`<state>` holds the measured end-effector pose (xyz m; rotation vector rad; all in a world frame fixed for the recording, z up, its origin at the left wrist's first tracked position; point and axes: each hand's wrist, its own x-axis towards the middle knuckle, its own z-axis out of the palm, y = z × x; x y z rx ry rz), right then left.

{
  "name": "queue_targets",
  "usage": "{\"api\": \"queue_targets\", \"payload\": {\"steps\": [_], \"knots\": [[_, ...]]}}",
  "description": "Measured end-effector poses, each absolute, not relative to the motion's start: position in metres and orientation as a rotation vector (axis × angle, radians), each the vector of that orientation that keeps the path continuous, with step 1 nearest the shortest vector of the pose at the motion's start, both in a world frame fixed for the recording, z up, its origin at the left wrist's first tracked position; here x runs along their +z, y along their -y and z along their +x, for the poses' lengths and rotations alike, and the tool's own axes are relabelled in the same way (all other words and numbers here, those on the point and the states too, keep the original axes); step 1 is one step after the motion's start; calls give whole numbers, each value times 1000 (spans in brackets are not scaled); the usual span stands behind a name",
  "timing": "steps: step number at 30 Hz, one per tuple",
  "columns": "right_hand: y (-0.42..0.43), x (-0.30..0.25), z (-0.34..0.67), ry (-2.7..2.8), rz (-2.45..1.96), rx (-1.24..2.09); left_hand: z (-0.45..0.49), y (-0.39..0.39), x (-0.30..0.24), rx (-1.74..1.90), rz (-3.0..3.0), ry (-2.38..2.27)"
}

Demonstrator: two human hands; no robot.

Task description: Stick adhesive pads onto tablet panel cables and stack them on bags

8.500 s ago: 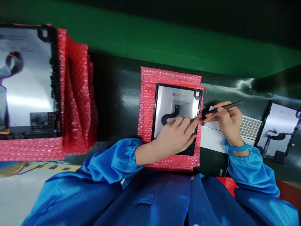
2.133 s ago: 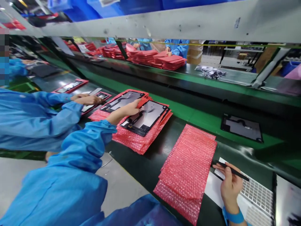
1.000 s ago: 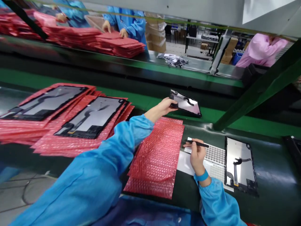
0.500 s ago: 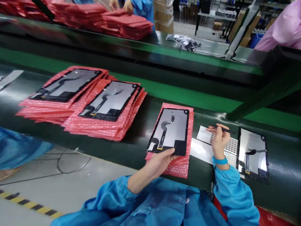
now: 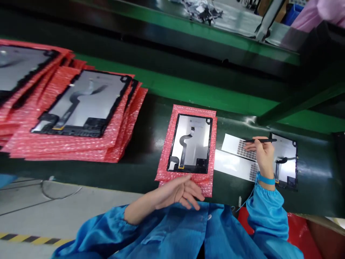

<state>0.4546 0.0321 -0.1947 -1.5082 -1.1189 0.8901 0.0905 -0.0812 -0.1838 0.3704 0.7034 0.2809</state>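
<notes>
My left hand [image 5: 178, 192] is open, fingers spread and holding nothing, just below the near edge of a tablet screen panel [image 5: 201, 144]. That panel lies silver back up, its curled flex cable showing, on red bubble-wrap bags [image 5: 165, 169]. In my right hand [image 5: 264, 154] are slim black tweezers [image 5: 260, 140], pinched with the tip pointing left. Their tip is over a white sheet of small grey stickers [image 5: 231, 144]; a second sticker sheet [image 5: 234, 165] lies just nearer to me. Right beside that hand lies another screen panel [image 5: 289, 167], partly hidden by it.
On the left stand stacks of red bubble-wrap bags [image 5: 115, 144] topped by screen panels [image 5: 94, 104]. A green post [image 5: 299, 100] slants over the bench at the right. Dark parts in clear bags [image 5: 202, 10] lie on the far bench, near a pink sleeve [image 5: 312, 12].
My left hand has let go of the middle panel and drawn back toward me; that panel now rests flat on the bags. The tweezers have moved onto the sticker sheet. The view has tilted down.
</notes>
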Motion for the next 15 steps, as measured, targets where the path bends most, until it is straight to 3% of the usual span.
{"api": "queue_targets", "payload": {"steps": [8,12,15], "knots": [[-44,-204,459,1167,-1596,933,125,27,-127,314,1450,-729],[-44,-205,460,1160,-1617,926,173,-16,-155,510,1784,-663],[-42,-204,461,1160,-1616,930,196,-35,-185,460,2035,-682]]}}
